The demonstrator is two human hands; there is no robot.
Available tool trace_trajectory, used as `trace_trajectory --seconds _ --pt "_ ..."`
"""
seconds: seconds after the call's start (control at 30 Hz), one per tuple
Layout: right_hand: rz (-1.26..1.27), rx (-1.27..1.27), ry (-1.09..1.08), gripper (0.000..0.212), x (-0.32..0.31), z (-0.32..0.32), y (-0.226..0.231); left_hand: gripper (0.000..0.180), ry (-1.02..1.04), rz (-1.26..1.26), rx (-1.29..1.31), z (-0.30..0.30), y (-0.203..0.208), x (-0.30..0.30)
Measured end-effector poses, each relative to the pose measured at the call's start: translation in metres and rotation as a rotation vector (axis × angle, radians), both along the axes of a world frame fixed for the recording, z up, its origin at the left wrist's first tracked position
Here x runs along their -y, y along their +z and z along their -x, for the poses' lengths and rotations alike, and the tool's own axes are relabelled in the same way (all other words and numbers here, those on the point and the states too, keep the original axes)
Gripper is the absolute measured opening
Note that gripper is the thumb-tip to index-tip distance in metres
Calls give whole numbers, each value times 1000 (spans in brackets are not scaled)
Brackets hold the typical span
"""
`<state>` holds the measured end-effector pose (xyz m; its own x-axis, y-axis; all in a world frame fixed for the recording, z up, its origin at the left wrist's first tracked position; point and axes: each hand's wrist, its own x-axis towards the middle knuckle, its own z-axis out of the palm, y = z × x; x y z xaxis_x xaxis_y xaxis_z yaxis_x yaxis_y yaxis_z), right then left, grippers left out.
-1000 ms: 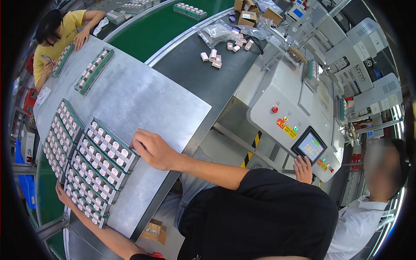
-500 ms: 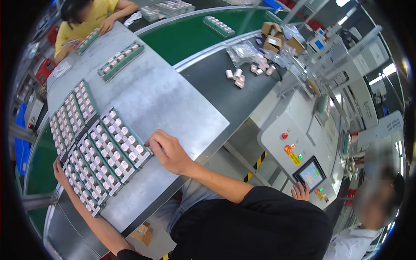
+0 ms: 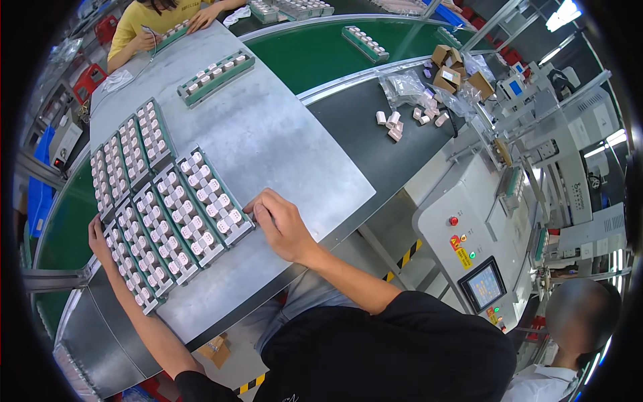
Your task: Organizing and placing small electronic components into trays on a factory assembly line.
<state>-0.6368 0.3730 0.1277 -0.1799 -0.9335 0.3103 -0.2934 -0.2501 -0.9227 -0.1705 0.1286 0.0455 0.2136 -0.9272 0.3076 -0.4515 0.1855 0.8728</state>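
Two adjoining groups of green racks lie on the metal table, each rack filled with rows of small pale, rounded-block parts. My right hand (image 3: 284, 226) has its fingers curled in against the end of the outermost green rack (image 3: 216, 194) of the nearer group. On the opposite side, my left hand (image 3: 99, 241) rests along the outer edge of that group, fingers extended and partly hidden behind the racks. The farther group of racks (image 3: 130, 151) touches the nearer one. A single filled rack (image 3: 216, 78) lies apart, farther up the table.
Across the metal table (image 3: 295, 161), a person in yellow (image 3: 151, 30) works on a rack with a corded tool. A green conveyor (image 3: 308, 53) curves behind. Loose pale parts (image 3: 394, 126), plastic bags and cartons lie right. A machine with a touchscreen (image 3: 482, 285) stands near another person (image 3: 546, 378).
The view has shifted, so the table and racks appear farther right and higher. My hands keep their places at the racks. Another person's hand has left the touchscreen.
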Motion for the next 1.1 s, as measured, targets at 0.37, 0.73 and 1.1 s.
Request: trace_trajectory --seconds 0.37,0.73,1.1 --pt "4 14 -28 23 -2 2 -2 31 14 -29 52 5 7 -4" --pt "8 35 -54 28 -3 5 -6 32 20 -19 99 0 5 1" --pt "19 -289 -297 24 69 138 12 28 37 -12 74 5 9 -9"
